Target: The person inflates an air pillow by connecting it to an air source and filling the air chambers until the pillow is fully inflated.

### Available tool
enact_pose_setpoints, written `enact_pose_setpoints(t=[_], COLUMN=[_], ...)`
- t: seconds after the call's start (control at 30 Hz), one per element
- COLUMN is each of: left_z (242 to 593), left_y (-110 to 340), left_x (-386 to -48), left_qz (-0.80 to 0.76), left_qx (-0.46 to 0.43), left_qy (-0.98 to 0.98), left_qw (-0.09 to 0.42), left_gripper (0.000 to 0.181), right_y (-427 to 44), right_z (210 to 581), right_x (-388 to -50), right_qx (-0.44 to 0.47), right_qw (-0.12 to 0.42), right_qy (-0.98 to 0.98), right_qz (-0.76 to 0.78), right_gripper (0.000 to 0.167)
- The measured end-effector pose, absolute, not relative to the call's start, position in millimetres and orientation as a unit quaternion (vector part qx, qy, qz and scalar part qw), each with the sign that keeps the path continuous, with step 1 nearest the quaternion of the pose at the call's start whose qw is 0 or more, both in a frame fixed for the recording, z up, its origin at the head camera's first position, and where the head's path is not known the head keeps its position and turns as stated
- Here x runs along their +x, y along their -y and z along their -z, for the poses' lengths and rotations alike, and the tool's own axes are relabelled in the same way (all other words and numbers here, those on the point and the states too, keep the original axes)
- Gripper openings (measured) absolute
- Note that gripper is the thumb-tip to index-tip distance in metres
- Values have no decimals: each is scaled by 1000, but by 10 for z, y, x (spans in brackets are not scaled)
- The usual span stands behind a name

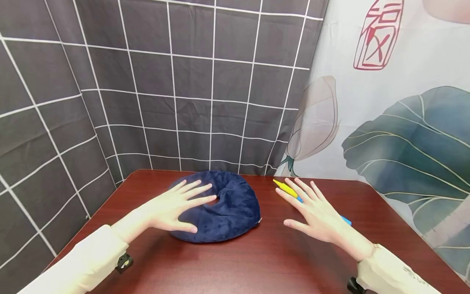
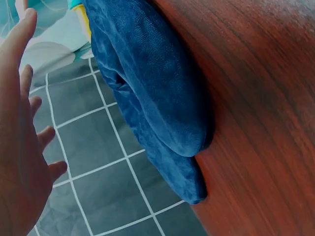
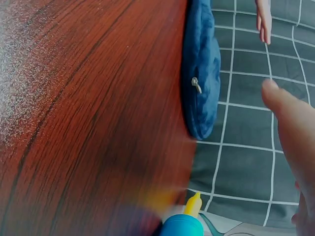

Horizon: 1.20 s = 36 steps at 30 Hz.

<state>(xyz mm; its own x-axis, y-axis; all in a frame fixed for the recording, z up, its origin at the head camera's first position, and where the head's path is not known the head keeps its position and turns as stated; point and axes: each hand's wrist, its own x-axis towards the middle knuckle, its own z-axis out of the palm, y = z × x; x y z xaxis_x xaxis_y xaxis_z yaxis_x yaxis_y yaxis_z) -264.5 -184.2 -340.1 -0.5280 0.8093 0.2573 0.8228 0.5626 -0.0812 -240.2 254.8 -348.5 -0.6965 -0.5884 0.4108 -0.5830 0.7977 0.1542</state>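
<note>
A navy plush neck pillow [image 1: 235, 214] lies flat on the table, its curved opening bunched near the middle. Above its left side hovers my left hand [image 1: 176, 208], fingers spread and palm down; the left wrist view shows that hand apart from the fabric. A small zipper pull [image 3: 196, 84] shows on the pillow's side. Over the table to the right, my right hand [image 1: 313, 212] is likewise spread and holds nothing. Partly hidden beneath it lies a long object with a tapered yellow tip [image 1: 285, 188] and a blue, rounded body [image 3: 182, 226]; its kind is unclear.
The reddish-brown wooden table [image 1: 227, 265] reaches back to a dark grid-patterned curtain [image 1: 191, 77]. A pale cloth [image 1: 330, 53] printed with leaves and flowers hangs at the right. Dark wrist devices [image 1: 124, 262] are strapped at both sleeves.
</note>
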Motion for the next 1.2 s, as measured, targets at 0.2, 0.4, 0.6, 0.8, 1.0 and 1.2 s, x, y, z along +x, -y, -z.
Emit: enact_pose_setpoints(t=[0.2,0.4,0.6,0.8,1.0,1.2], left_z=[3436,3509,3538,3525,3528,3571], left_y=[1837,1805,1708,1571,1452,1386], left_x=[-2668,-2720,-2753,-2768,-2775,-2774], left_qz=[53,58,64,62,67,96], left_qx=[-461,-471,-472,-486,-486,-476], left_qy=[878,871,872,864,865,872], left_qw=[113,128,116,116,99,65], left_gripper=[82,79,78,76,75,72], right_y=[-2534,-2484,-2424,-2359,-2307,-2272], right_z=[3490,3516,3539,3542,3570,3615], right_x=[-2466,-2521,-2561,-2567,-2573,-2597], right_qx=[320,331,336,338,337,334], right_qw=[223,226,218,204,194,184], right_qy=[921,916,916,918,920,923], right_qz=[-15,-25,-35,-42,-52,-52], right_gripper=[77,75,75,75,73,73])
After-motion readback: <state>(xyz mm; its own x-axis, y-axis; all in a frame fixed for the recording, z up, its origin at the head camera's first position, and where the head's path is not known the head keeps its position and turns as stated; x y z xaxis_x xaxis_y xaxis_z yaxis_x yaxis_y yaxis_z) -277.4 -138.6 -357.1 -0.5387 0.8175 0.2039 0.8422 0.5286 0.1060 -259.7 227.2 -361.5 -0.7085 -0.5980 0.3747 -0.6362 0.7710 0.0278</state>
